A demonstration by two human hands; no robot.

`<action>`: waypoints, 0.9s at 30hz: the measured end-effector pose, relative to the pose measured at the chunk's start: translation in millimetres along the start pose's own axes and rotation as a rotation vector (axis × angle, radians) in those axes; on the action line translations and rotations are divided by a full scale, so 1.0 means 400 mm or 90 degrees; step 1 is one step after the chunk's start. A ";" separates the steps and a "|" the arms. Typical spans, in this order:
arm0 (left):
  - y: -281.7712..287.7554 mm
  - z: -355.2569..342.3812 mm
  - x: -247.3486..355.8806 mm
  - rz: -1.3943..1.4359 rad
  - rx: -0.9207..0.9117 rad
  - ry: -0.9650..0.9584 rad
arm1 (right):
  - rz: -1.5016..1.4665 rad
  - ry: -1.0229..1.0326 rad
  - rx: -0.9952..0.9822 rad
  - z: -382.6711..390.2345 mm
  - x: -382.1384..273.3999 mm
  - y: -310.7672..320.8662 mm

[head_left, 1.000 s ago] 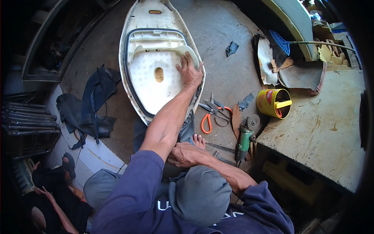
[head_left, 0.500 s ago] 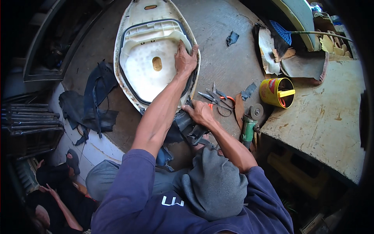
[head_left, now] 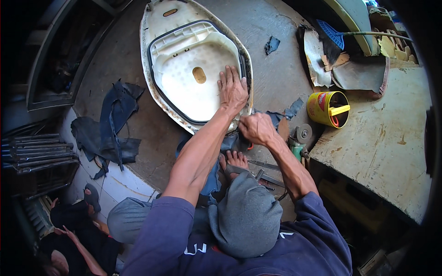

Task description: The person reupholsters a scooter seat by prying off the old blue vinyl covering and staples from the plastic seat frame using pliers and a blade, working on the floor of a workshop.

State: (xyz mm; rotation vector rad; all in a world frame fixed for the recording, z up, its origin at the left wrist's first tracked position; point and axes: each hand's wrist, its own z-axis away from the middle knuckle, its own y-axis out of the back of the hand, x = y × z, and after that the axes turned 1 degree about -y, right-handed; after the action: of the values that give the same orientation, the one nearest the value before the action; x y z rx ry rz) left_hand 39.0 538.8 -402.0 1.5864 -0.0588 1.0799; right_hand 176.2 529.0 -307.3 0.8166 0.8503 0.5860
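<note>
A white plastic motorcycle seat base (head_left: 179, 96) lies underside up on the floor, its edge rusty-looking and stained. A black rubber seal (head_left: 154, 85) runs around its hollow. My left hand (head_left: 234, 92) rests flat on the inner surface near the right side, fingers stretched out. At the base's lower right edge, my right hand (head_left: 257, 128) is closed in a fist, gripping dark cover material (head_left: 275, 118) that shows beside it. The pinched part is hidden by my fingers. More dark material hangs below the edge, by my bare foot (head_left: 237, 161).
Torn black scraps (head_left: 115, 110) lie at left. Rightward are a green angle grinder (head_left: 298, 146), a yellow tub (head_left: 317, 108), a worn board (head_left: 373, 138) and a blue broom (head_left: 332, 34). A hammer (head_left: 269, 178) lies near my foot. Another person (head_left: 76, 230) sits at lower left.
The seat base has turned and shifted right. My left hand has slid down from its rim onto the inner surface. My right hand has moved up and right, now a fist. The scissors are no longer visible.
</note>
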 end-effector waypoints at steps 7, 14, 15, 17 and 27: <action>-0.092 -0.035 0.015 -0.125 -0.019 -0.001 | -0.375 0.016 -0.025 0.238 -0.073 0.005; -0.023 -0.036 0.019 -0.045 -0.035 -0.037 | -0.576 -0.389 0.031 0.113 0.058 -0.022; -0.011 -0.041 0.012 -0.053 -0.024 -0.034 | -0.608 -0.404 -0.042 0.071 0.045 -0.074; 0.008 -0.027 -0.022 -0.016 -0.042 -0.025 | -0.447 -0.340 -0.143 0.053 -0.021 -0.120; 0.470 -0.009 -0.163 0.002 -0.043 -0.130 | -0.304 -0.038 -0.177 0.095 -0.111 -0.042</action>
State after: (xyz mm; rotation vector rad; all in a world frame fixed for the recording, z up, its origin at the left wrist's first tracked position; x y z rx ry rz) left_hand -106.3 445.4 -303.4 1.6313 -0.2326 0.9051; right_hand 186.1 472.5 -287.2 0.3553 0.8496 0.2456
